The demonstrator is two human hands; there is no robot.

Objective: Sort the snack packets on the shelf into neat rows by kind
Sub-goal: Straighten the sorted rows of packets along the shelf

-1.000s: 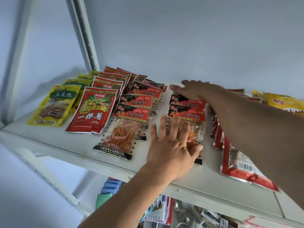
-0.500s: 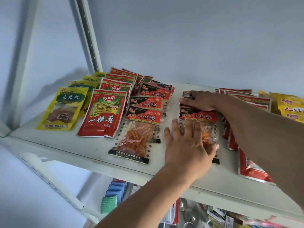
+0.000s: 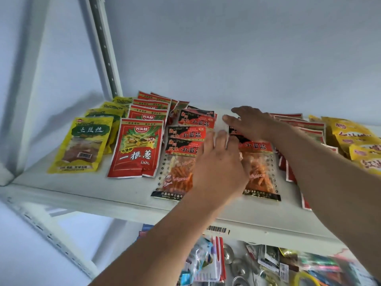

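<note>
A white metal shelf [image 3: 86, 195] carries flat snack packets laid in overlapping rows that run from front to back. At the far left lies a row of yellow-green foil packets [image 3: 82, 145], and just beside it a row of red packets printed with green stalks [image 3: 135, 149]. Next comes a row of clear packets with red-and-black headers and orange sticks inside [image 3: 177, 172], and a second row of the same kind [image 3: 260, 172] lies to its right with a strip of bare shelf between them. Farther right are red-edged packets [image 3: 303, 129], partly hidden by the right forearm, and yellow packets [image 3: 354, 141] at the shelf's far right end.

The left hand [image 3: 218, 168] lies palm down with its fingers straight, spread across the gap between the two clear-packet rows and covering the near edges of both. The right hand [image 3: 249, 124] reaches over the back of the second clear-packet row, fingers extended and flat on the packets there, gripping nothing. The two hands are close together, left in front of right, nearly touching.

Below the shelf, a barcode sticker [image 3: 217, 229] sits on the front lip, and mixed small goods [image 3: 257, 263] hang blurred on the level underneath.
</note>
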